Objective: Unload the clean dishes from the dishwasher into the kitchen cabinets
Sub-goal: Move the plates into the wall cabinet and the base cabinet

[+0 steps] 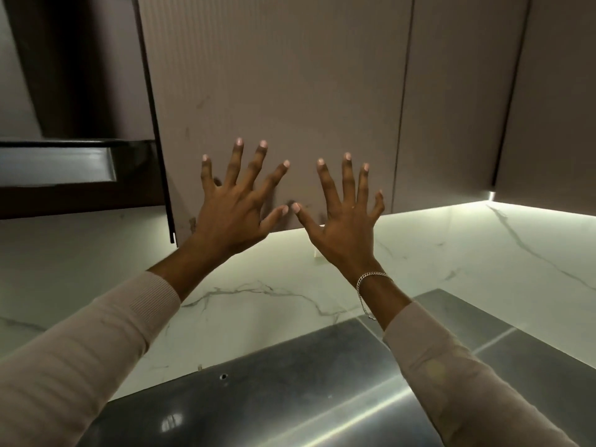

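Above the steel counter (pixel 290 398) at bottom centre, our left hand (pixel 232 217) and right hand (pixel 345 233) spread empty, fingers straight, low on the cabinet door (pixel 290 91) at upper centre. No dishes show. We likely want even pressure from both palms.

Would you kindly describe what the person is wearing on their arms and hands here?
Both arms wear long, pale beige knit sleeves with ribbed cuffs: the left sleeve and the right sleeve. A thin silver chain bracelet hangs at the right wrist. The left hand and right hand are bare, ungloved.
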